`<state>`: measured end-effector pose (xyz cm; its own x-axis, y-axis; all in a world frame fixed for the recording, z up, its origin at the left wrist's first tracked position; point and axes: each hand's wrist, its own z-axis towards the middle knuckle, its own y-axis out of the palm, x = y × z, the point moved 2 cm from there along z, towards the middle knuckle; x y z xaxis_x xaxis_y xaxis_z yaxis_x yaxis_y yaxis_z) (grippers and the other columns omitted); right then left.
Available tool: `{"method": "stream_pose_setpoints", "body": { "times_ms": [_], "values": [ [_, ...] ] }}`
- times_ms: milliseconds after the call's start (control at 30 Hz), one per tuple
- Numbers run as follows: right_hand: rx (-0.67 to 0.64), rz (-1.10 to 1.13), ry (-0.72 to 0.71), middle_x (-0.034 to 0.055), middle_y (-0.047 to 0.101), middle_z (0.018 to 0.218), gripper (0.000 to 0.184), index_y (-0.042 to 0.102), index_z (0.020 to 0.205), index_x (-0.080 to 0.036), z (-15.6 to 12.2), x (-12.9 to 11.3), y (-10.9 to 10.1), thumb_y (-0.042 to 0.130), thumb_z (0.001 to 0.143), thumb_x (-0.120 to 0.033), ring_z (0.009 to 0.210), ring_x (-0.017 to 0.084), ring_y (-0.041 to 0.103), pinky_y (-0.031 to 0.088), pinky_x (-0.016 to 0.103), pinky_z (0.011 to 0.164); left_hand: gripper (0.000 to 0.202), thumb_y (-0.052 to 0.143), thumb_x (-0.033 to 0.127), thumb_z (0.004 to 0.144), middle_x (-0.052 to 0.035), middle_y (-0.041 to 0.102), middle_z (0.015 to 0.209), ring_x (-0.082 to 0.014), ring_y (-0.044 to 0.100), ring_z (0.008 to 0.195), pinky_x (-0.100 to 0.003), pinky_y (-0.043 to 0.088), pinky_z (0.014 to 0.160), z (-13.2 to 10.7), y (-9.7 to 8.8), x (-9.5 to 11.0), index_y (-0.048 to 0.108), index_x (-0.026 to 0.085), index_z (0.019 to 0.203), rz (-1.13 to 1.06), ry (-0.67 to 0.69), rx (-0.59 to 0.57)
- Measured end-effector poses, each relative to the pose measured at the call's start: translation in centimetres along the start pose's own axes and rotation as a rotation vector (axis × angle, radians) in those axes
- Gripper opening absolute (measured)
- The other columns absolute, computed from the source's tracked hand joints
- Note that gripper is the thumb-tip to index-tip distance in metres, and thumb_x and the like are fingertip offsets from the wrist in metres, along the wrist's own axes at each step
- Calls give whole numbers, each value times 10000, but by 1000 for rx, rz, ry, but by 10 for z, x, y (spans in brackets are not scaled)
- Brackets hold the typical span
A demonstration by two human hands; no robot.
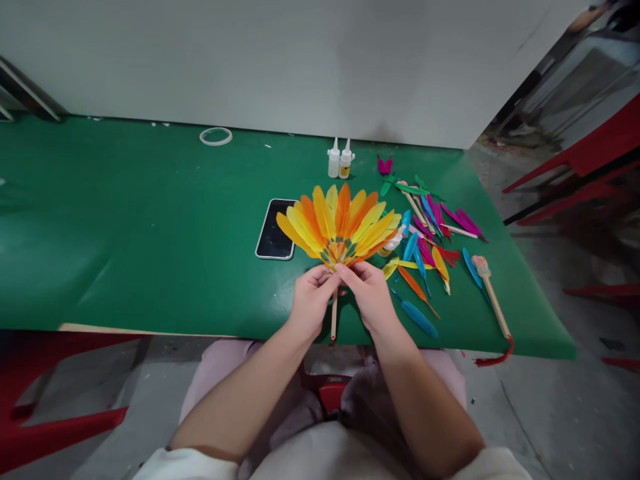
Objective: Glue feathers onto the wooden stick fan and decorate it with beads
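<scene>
We sit at the near edge of a long table covered in smooth green sheeting (165, 247), with a fan of yellow and orange feathers (345, 217) held up in front of us, spread over the table's near middle. Our left hand (314, 293) pinches the lower left of the fan where the quills gather; our right hand (371, 290) pinches the same base from the right, its thumb laid across near the centre. Each grip is together, clamped on the quill base, with the thumbs almost meeting. Below them a slim, pale wooden handle (334, 320) points toward us.

To do this well, we would press close to the quill roots and leave the soft vanes alone, since pinching higher could crease them. Even pressure from both thumbs should stop the spread from skewing; the handle is best lined up with the middle feather. If any glue there is wet, a slip could shift several quills at once, though we cannot tell whether it is.

A black-screened phone with a pale rim (275, 230) lies just left of the fan, so we should tilt with care there. Two small white nozzle bottles (340, 162) stand on the far side, and loose, brightly coloured feathers (419, 317) lie to the right, near our right wrist.
</scene>
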<state>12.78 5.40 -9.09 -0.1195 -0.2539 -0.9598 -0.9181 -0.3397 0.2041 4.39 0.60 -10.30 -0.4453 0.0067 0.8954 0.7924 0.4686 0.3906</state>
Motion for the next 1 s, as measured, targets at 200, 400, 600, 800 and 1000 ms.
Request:
{"method": "stream_pose_setpoints", "body": {
  "times_ms": [200, 400, 600, 800, 1000],
  "values": [
    [42, 51, -15, -19, 626, 635, 236, 623, 719, -171, 3, 1, -2, 693, 649, -385, 602, 117, 565, 468, 256, 586, 183, 692, 312, 682, 28, 619, 585, -70, 553, 528, -179, 442, 534, 0, 1, 0, 630, 141, 706, -26, -45, -2],
    [180, 92, -170, -39, 587, 631, 214, 571, 681, -174, 7, -3, -13, 675, 688, -361, 612, 91, 548, 447, 239, 620, 223, 692, 339, 687, -49, 708, 737, -137, 657, 677, -208, 476, 577, -1, 2, 1, 637, 134, 754, 10, -80, -2],
    [198, 69, -150, -36, 582, 622, 224, 574, 680, -173, 7, -4, -15, 675, 678, -373, 598, 97, 541, 440, 247, 604, 220, 693, 332, 692, -55, 712, 746, -138, 665, 690, -197, 481, 570, -2, 2, 2, 638, 131, 763, 9, -82, 3],
    [199, 61, -146, -28, 583, 625, 222, 582, 701, -170, 6, -5, -14, 671, 683, -373, 602, 97, 545, 452, 243, 606, 218, 696, 334, 687, -54, 712, 740, -143, 668, 692, -200, 484, 570, -2, 2, 2, 640, 134, 755, 9, -85, 7],
    [198, 59, -146, -30, 592, 631, 220, 583, 715, -172, 6, -4, -14, 665, 688, -375, 603, 99, 552, 453, 242, 607, 224, 705, 336, 673, -53, 709, 719, -142, 664, 674, -196, 473, 553, -2, 1, 2, 643, 130, 733, 25, -74, 21]
  ]
}}
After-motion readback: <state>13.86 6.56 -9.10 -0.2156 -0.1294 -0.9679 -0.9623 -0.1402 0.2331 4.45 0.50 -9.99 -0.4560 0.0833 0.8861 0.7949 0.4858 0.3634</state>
